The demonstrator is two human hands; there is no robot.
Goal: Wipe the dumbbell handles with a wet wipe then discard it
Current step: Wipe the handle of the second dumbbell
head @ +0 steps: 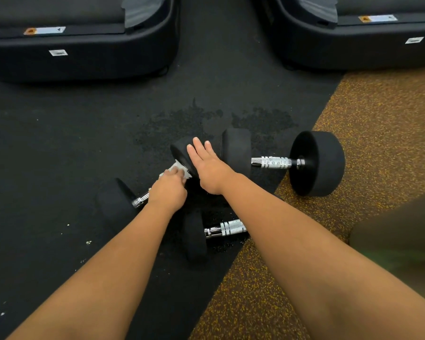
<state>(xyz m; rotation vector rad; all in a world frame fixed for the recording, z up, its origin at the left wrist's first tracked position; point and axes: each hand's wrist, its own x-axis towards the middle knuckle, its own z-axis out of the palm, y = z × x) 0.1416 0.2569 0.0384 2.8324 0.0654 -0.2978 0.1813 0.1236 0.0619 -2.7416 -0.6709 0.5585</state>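
Three dumbbells on the black floor [59,143], the left dumbbell [113,207] under both hands.
Grips a white wet wipe [176,168] at its handle's [140,199] far end with curled left hand [168,190]; rests right hand [207,168] flat, fingers straight, on the far head [179,149].

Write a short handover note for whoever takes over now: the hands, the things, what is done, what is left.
Left hand: grips the wipe on the handle of the left dumbbell.
Right hand: flat on that dumbbell's far head, fingers straight.
Far dumbbell and near dumbbell lie on the floor, no hand on them.
Done: wiping is under way; which handles are finished cannot be told.
Left: finish the handles, then discard the wipe; no bin in view.
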